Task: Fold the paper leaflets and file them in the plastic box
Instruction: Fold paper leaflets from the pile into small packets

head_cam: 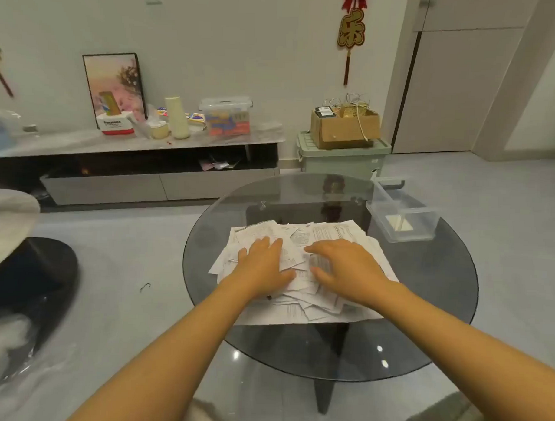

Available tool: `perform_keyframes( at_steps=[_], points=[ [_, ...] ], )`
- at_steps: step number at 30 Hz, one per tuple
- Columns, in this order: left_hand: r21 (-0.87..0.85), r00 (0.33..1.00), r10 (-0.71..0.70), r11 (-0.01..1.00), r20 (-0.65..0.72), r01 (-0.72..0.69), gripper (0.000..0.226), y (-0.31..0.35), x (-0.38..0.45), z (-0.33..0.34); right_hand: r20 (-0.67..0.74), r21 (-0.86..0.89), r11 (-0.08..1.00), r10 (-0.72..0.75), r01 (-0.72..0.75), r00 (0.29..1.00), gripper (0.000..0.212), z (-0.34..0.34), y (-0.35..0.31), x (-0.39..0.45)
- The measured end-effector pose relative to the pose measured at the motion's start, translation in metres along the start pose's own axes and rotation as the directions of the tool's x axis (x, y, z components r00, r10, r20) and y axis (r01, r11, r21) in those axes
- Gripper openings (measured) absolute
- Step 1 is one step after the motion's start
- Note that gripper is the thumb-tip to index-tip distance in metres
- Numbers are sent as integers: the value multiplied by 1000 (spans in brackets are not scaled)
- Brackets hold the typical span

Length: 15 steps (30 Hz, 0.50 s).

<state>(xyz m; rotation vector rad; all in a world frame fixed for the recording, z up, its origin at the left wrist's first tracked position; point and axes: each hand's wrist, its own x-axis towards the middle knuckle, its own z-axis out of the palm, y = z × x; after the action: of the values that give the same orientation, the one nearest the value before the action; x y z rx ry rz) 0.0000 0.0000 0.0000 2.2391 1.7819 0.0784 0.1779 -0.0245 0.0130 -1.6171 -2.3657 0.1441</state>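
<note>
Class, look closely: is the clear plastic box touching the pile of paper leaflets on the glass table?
Apart. The head view shows bare glass table between the plastic box and the leaflets.

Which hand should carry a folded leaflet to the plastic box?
Right, probably. The plastic box sits at the table's far right, nearer the right hand; the left hand rests on the leaflets, farther away.
</note>
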Motion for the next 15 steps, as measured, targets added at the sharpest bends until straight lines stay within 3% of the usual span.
perform_keyframes(
  at_steps=[4, 9, 12, 15],
  points=[
    [-3, 996, 55, 998, -73, -55, 43, 1, 9, 6, 149, 22, 997, -80, 78, 986, 55, 6, 19, 15],
    [-230, 988, 155, 961, -22, -156, 51, 3, 5, -3, 218, 108, 982, -174, 154, 960, 52, 4, 38, 28],
    [-249, 978, 205, 950, 43, -189, 53, 3, -4, -9, 253, 187, 971, -195, 150, 948, 47, -1, 46, 18],
    [-296, 964, 257, 928, 65, -227, 42, 6, -8, -11, 279, 236, 965, -184, 118, 943, 42, -4, 49, 12]
  ],
)
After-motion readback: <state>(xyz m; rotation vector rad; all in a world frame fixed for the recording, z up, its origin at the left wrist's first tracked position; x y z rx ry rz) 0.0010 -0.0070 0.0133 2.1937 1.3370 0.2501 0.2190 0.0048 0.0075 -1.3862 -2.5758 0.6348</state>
